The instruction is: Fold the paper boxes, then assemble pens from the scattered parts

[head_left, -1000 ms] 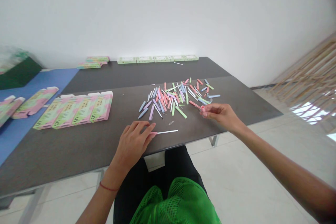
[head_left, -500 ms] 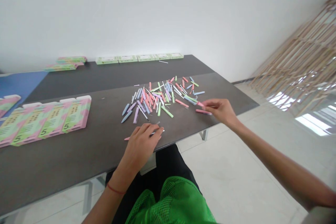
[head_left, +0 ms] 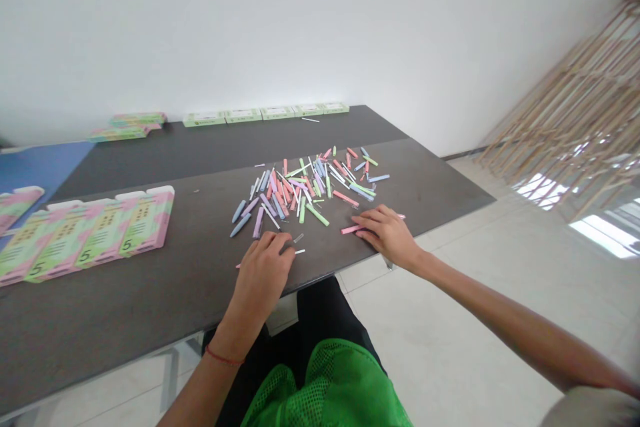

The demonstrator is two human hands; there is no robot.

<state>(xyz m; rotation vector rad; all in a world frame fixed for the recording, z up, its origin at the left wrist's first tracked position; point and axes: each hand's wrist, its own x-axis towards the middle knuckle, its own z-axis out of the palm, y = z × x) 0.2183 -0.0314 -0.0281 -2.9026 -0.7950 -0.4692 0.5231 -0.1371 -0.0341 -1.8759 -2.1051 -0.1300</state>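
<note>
My left hand (head_left: 264,265) rests low over the table's near edge with its fingers curled round a thin pen piece. A pink tip (head_left: 238,266) shows at its left and a white stick end (head_left: 300,251) at its right; the middle is covered. Beside its fingertips lies a small clear piece (head_left: 299,238). My right hand (head_left: 387,232) pinches a pink pen barrel (head_left: 351,229) close to the table top, right of the pile. Pink, green, blue and purple pen barrels (head_left: 317,215) lie scattered ahead of both hands, mixed with white refill sticks (head_left: 271,214).
Several pink-and-green boxes (head_left: 147,220) lie in a row at the left on the dark table (head_left: 200,293). More boxes (head_left: 277,113) line the back edge by the wall, with a stack (head_left: 127,127) further left near a blue mat (head_left: 45,160). Wooden racks (head_left: 575,107) stand at the right.
My right hand has moved left and toward me, bringing a pink barrel from the pile's right side. My left hand has shifted slightly left; the clear piece now lies apart from it.
</note>
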